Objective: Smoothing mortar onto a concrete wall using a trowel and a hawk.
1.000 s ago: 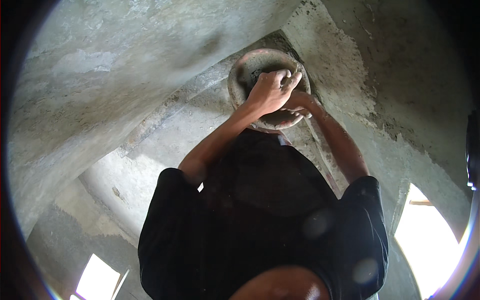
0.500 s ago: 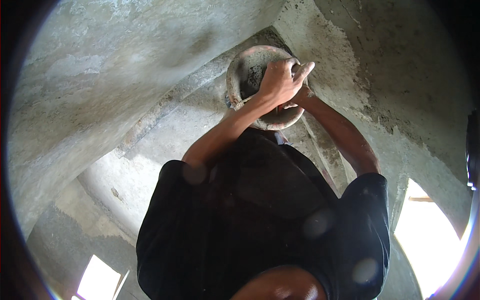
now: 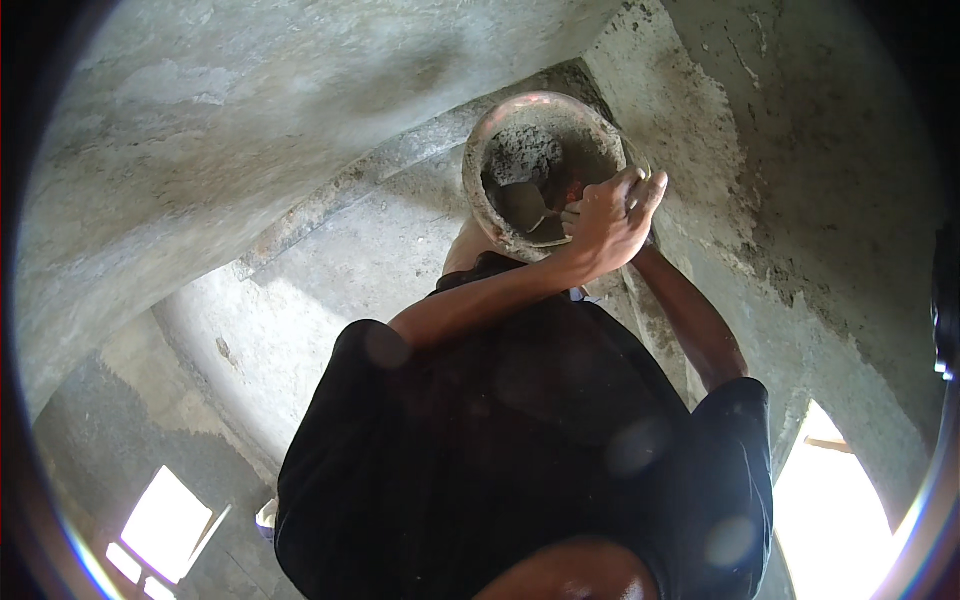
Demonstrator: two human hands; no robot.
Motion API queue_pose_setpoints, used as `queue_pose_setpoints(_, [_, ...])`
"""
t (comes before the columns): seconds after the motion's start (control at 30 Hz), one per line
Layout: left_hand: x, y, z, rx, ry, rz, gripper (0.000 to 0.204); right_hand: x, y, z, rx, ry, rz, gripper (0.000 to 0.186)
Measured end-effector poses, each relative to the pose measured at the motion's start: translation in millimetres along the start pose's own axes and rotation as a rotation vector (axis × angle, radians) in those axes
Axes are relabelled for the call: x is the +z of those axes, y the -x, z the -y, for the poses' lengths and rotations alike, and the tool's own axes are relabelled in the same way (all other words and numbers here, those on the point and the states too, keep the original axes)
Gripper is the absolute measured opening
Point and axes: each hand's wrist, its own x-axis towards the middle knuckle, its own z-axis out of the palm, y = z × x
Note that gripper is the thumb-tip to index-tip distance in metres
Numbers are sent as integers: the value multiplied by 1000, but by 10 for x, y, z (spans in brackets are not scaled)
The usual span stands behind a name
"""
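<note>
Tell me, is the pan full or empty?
Partly filled: the pan holds grey mortar against one side, and a trowel lies in it.

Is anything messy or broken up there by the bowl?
Yes. The wall plaster right of the mortar pan is rough, patchy and crumbled along its edge. The pan's rim is caked with grey mortar. Nothing looks spilled.

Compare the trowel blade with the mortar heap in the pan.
The trowel blade is smooth, flat and dark, tapering to a point; the mortar heap is rough, lumpy and lighter grey. The trowel blade lies toward the near side of the pan, while the mortar heap is banked against its far wall. Both sit inside the pan, whose rim the left hand grips.
</note>
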Motion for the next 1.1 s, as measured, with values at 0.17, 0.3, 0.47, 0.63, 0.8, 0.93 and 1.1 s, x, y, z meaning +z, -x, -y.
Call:
queue_pose_setpoints(0.17, [-117, 64, 109, 262, -142, -83, 43, 189, -202, 34, -69, -57, -81, 45])
queue_pose_setpoints(0.3, [-284, -11, 135, 81, -113, -112, 47, 198, -419, -175, -117, -106, -149, 42])
queue_pose_setpoints(0.47, [-761, -207, 299, -4, -31, -310, 55, -49, -376, -26, 130, -434, -174, 28])
queue_pose_setpoints(0.63, [-994, -369, 332, -200, 411, -300, 53, -422, -88, -112, -46, -401, -491, 30])
queue_pose_setpoints(0.8, [-1193, -441, 319, -262, 637, -441, 35, -388, 277, -650, -294, 1216, -877, 47])
queue_pose_setpoints(0.93, [-1181, -502, 320, -279, 396, -356, 51, -1163, 242, -599, 278, -224, -375, 40])
queue_pose_setpoints(1.1, [-1443, -991, 2502, 118, -607, -226, 74, -2316, 25, -1250, 323, 36, -691, 56])
